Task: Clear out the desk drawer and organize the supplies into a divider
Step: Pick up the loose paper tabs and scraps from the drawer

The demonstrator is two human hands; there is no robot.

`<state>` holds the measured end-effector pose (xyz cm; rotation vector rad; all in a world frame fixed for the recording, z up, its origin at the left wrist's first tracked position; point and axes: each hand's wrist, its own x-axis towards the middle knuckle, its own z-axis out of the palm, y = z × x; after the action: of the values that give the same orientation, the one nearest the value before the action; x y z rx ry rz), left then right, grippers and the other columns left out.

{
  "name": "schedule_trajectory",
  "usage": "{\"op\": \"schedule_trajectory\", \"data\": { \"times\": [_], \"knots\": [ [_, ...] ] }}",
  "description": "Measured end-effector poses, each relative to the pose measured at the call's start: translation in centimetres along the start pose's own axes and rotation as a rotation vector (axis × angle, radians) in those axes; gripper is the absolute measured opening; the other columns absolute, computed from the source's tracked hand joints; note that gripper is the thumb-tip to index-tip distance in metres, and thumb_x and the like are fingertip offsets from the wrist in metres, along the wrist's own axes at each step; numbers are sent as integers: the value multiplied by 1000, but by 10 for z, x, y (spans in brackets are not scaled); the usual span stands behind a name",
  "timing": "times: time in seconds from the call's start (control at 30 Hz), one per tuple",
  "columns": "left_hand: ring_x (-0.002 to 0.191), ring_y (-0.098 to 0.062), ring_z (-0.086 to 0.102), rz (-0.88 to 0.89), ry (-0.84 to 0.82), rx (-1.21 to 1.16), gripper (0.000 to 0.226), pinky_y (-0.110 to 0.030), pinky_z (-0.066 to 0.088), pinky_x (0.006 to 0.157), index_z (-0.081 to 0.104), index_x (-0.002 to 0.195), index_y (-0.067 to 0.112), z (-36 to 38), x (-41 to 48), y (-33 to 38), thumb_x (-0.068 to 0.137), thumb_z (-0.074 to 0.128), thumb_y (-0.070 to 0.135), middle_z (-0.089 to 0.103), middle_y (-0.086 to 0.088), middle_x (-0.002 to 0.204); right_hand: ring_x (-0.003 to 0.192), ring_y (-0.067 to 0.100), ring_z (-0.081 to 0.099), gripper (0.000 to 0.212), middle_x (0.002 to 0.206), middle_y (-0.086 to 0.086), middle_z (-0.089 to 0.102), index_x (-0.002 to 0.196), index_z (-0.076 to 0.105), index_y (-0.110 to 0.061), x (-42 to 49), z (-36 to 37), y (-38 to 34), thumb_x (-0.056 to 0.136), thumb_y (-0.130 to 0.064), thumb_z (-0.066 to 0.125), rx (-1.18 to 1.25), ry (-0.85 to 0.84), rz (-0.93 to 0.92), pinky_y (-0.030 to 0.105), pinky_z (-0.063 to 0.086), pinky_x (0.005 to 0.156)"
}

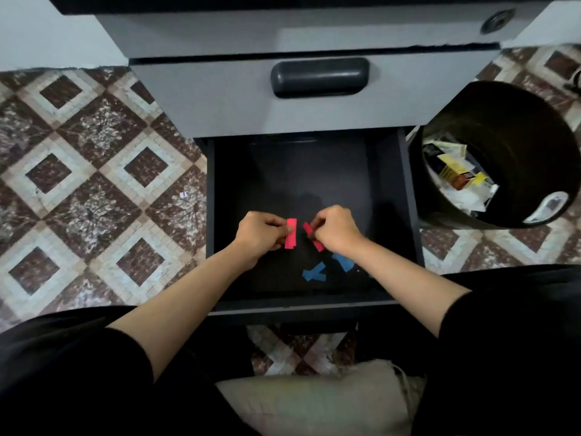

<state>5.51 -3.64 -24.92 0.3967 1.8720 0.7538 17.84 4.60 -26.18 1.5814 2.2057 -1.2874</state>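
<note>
The bottom drawer (408, 196) of a grey cabinet is pulled out, and its inside is dark. My left hand (259, 236) pinches a small stack of red paper strips (291, 233) above the drawer floor. My right hand (334, 229) pinches another red strip (309, 230), held at a slant a little to the right of the first. Blue paper strips (314, 272) lie crossed on the drawer floor near the front, and one more blue strip (344, 262) shows partly under my right wrist. No divider is in view.
A black waste bin (515, 121) with paper and packaging inside stands right of the drawer. The shut upper drawer with a dark handle (320, 77) overhangs the back. Patterned floor tiles (94, 184) lie left. A beige cushion (314, 401) sits at the bottom, between my legs.
</note>
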Motion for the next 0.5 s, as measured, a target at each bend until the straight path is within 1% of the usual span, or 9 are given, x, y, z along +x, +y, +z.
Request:
{"op": "schedule_trajectory", "data": {
  "times": [0.03,0.07,0.1,0.17,0.23,0.3,0.37,0.43,0.5],
  "knots": [
    [64,-9,58,24,-9,-15,2,-19,52,60,67,85,8,1,-4,7,85,66,9,62,-3,72,64,7,61,7,72,3,66,77,72,-8,-4,-15,-3,78,-2,69,84,4,15,23,46,58],
    [64,-9,58,49,-23,-34,3,-19,52,59,68,83,7,2,-8,12,85,66,8,62,-3,71,51,3,57,13,61,1,63,68,69,-9,-8,-32,-7,76,0,72,193,0,54,21,46,51],
    [63,-9,59,77,-42,-64,6,-18,52,58,67,80,8,2,-14,18,86,65,7,62,-3,70,42,3,54,18,52,0,60,64,66,-9,-15,-50,-12,75,3,73,325,-17,95,19,46,44],
    [62,-9,59,136,-98,-145,12,-17,52,57,66,76,10,4,-25,30,86,64,4,63,-3,69,38,7,55,17,44,2,59,65,62,-3,-27,-82,-19,74,8,71,515,-42,145,18,49,41],
    [62,-8,61,195,-164,-223,10,-18,53,60,68,78,10,7,-37,41,84,65,4,65,-1,69,38,9,58,13,44,3,60,69,62,2,-40,-102,-24,76,10,69,589,-22,165,20,53,44],
    [61,-6,65,257,-224,-285,7,-18,54,62,69,82,10,10,-48,51,83,65,5,68,0,69,41,12,61,11,48,7,62,71,62,4,-51,-109,-28,77,12,66,649,-5,203,23,55,46],
    [62,-5,66,297,-258,-327,7,-17,54,62,69,84,8,14,-55,57,83,65,3,69,1,69,44,14,64,12,53,10,64,71,62,4,-58,-107,-28,79,13,63,716,-37,239,23,56,47],
    [63,-5,67,323,-251,-342,9,-16,54,61,70,83,10,18,-58,57,83,65,3,70,4,69,50,16,66,10,58,10,67,74,65,2,-63,-102,-28,81,10,63,738,-74,262,24,56,49],
    [64,-4,67,340,-210,-316,13,-14,51,59,70,80,15,21,-58,55,83,65,3,69,6,67,56,18,64,5,65,11,67,80,67,0,-63,-96,-27,81,5,66,709,-70,271,24,55,50]
  ]
}}
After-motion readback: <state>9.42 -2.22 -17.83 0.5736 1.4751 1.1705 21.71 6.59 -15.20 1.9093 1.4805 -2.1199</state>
